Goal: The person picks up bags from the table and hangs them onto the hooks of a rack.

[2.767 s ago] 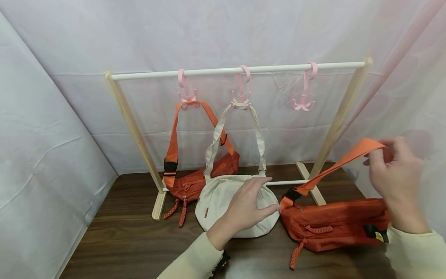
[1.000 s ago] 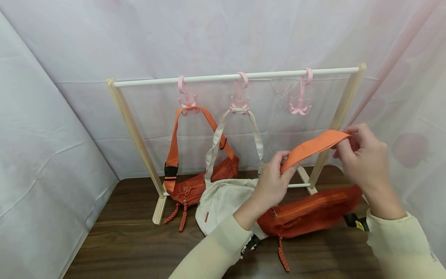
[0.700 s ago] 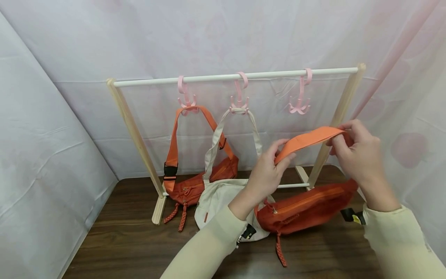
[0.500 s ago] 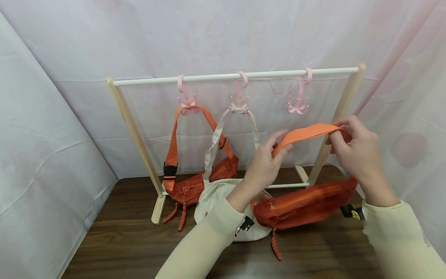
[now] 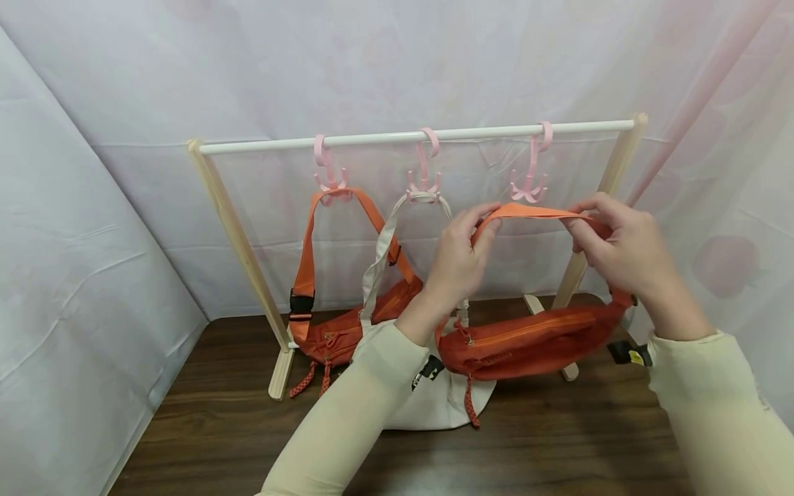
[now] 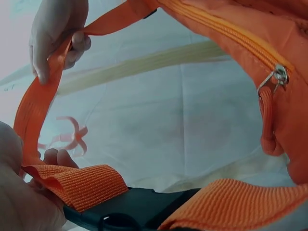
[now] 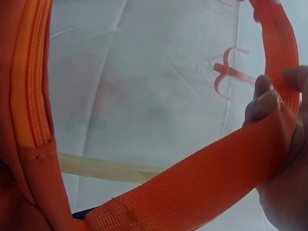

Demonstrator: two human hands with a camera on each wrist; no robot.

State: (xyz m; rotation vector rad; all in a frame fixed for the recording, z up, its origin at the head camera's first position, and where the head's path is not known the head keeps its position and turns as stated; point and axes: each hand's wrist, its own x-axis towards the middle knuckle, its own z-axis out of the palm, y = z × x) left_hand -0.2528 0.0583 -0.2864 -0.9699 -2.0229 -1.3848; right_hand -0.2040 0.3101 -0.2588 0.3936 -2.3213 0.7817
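Observation:
My left hand (image 5: 455, 256) and right hand (image 5: 629, 251) pinch the orange strap (image 5: 535, 211) of a red-orange waist bag (image 5: 533, 344), one toward each end of a nearly level stretch. The bag hangs in the air below them, partly in front of the cream shoulder bag (image 5: 428, 406). Just behind and above the strap is the right pink hook (image 5: 529, 186), seen through the strap loop in both wrist views. A black buckle (image 6: 139, 207) sits on the strap below my left hand in the left wrist view.
A wooden rack with a white rail (image 5: 372, 139) stands on the dark wood table (image 5: 217, 427). A second orange waist bag (image 5: 335, 341) hangs from the left pink hook (image 5: 331, 176). The cream bag's strap loops over the middle hook (image 5: 424, 182). White cloth surrounds the rack.
Earlier only my right hand held the strap, with the bag resting on the table. My left hand then grasped it too, and both hands raised the bag up and leftward toward the right hook.

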